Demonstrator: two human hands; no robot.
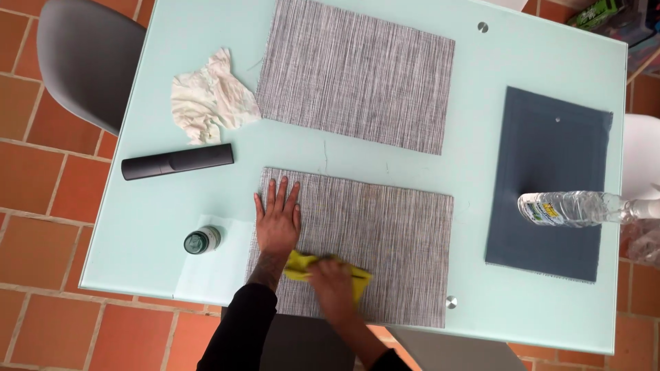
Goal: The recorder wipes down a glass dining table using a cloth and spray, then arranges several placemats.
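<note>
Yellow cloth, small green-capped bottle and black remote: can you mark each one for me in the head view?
yellow cloth (297, 266): head view, on its left end beside the right hand.
small green-capped bottle (201, 240): head view, on its dark green cap.
black remote (177, 161): head view, on the middle of its body.

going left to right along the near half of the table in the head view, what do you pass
Small green bottle → left hand flat on the near placemat → right hand on a yellow cloth → dark blue mat → clear plastic bottle lying on its side.
</note>
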